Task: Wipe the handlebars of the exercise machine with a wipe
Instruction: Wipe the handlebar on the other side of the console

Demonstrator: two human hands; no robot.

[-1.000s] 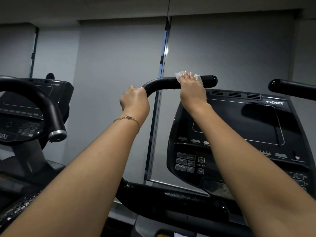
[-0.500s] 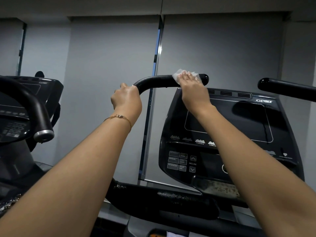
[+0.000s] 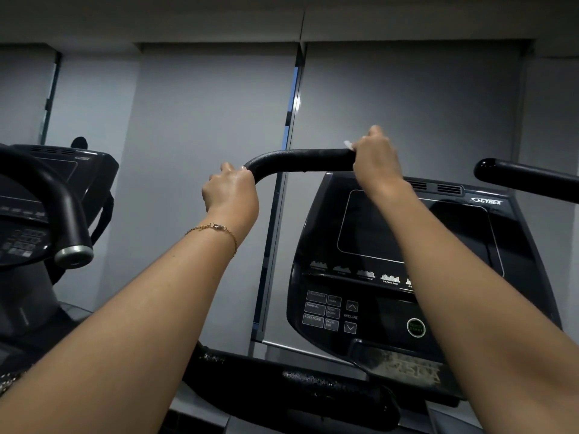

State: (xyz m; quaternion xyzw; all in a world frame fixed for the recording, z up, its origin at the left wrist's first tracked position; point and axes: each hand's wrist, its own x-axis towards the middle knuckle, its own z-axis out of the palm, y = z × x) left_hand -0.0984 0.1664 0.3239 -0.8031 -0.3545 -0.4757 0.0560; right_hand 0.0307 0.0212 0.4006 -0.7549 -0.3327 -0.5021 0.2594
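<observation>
A black curved handlebar [image 3: 300, 159] runs across the middle of the view, above the machine's console. My left hand [image 3: 232, 191] grips its lower bend, a thin gold bracelet on the wrist. My right hand [image 3: 374, 158] wraps over the bar's right end tip, covering it. Only a small white corner of the wipe [image 3: 348, 144] shows at the left edge of that hand; the rest is hidden under the fingers. A second black handlebar [image 3: 526, 178] reaches in from the right, untouched.
The dark console [image 3: 407, 277] with its screen and buttons sits below the bars. Another machine's console and silver-capped handlebar [image 3: 67, 220] stand at the left. A black crossbar [image 3: 297, 383] runs low in front. Grey blinds fill the wall behind.
My right hand has slid right along the bar to its end and closed over the tip, hiding most of the wipe. The left hand keeps its grip.
</observation>
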